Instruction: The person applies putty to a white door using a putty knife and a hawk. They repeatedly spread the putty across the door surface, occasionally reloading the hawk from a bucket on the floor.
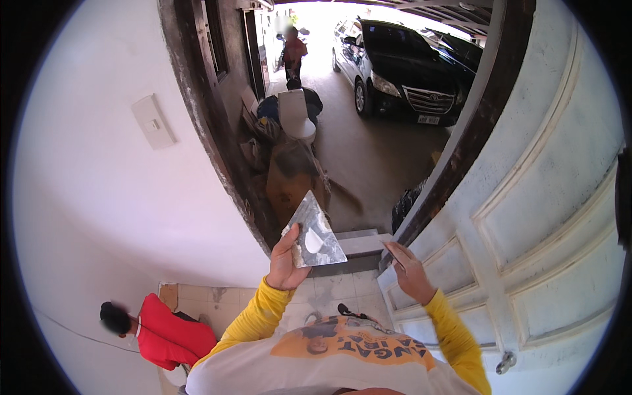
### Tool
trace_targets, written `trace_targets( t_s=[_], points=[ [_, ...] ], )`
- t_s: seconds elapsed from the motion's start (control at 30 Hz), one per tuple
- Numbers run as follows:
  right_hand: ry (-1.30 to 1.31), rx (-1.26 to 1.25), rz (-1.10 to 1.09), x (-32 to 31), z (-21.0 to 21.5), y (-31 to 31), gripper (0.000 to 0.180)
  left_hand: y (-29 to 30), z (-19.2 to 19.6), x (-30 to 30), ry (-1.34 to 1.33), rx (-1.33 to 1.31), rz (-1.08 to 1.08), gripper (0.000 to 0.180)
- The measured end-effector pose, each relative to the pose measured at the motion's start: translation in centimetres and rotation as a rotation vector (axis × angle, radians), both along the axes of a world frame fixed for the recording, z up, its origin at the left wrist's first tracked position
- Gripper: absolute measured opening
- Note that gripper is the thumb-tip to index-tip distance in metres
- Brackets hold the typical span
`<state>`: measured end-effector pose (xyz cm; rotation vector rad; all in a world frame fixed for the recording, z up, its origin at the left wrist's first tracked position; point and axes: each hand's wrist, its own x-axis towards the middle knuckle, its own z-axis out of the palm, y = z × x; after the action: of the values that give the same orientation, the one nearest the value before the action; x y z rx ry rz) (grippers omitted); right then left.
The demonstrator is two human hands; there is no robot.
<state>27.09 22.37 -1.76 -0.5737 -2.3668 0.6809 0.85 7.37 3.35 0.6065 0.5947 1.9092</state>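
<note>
My left hand [284, 262] grips a flat grey plate [322, 224] by its left edge, thumb on top. A dab of white putty [314, 242] sits on the plate, and whitish smears run along its edges. My right hand [409, 271] is closed, fingertips together, beside the door frame [454, 178]. What the right fingers hold, if anything, blends with the pale doorstep [362, 243] behind them. Both arms wear yellow sleeves. The white panelled door [526, 217] stands to the right of my right hand.
A person in red [172, 332] is low at the left by the white wall [99, 217], which has a light switch [153, 123]. Beyond the doorway are cardboard [289, 187], a white toilet [296, 115], a dark car [408, 72] and another person [293, 52]. A doorknob [506, 362] juts out.
</note>
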Motion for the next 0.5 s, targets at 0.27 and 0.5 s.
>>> trace_targets(
  t_s=[0.27,0.5],
  points=[
    [0.35,-0.673,-0.257,4.0,-13.3,-2.1,0.04,2.3,-2.9,3.4,-0.446,-0.107,-0.082,0.038],
    [0.282,-0.141,-0.066,11.0,-13.0,4.1,0.031,6.4,-3.7,9.0,-0.308,-0.046,-0.132,0.039]
  ],
)
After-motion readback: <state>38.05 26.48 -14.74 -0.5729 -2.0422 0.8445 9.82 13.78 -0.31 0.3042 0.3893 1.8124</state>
